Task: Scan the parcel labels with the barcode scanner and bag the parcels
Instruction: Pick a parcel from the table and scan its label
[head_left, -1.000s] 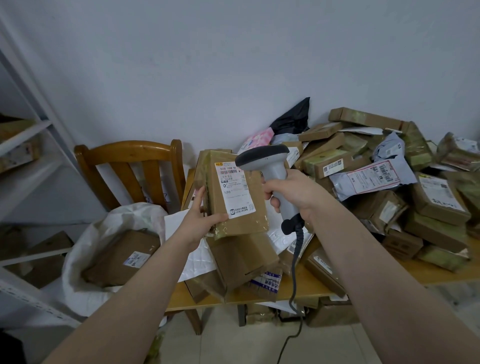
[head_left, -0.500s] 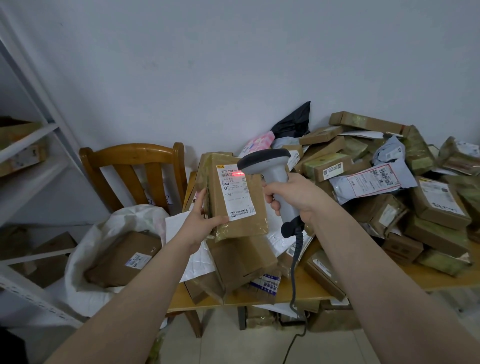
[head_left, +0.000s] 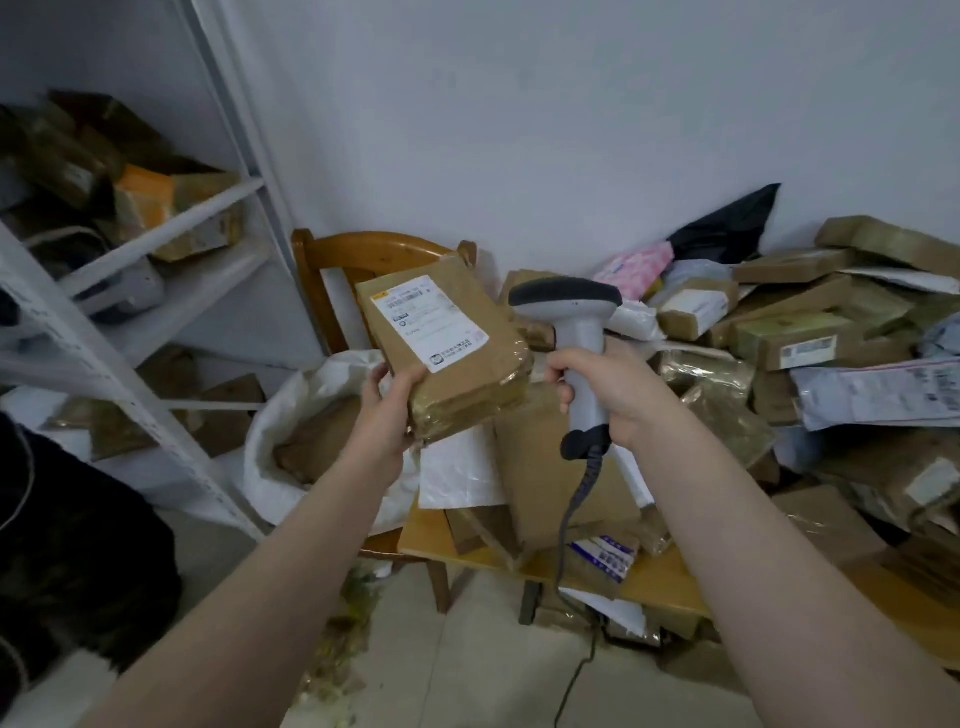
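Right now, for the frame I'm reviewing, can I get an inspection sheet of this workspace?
Surface: wooden table, mostly covered, bare at its front edge.
Job's things: brown parcel, its label facing the camera; barcode scanner beside it; white sack open, with a parcel inside.
Clutter: parcel pile across the table; floor scraps.
Grippers: left hand grips the brown parcel's lower end; right hand grips the scanner's handle.
Cables: scanner cable hangs from the handle towards the floor.
Surroundings: wooden chair; white shelf rack holding boxes; plain wall.
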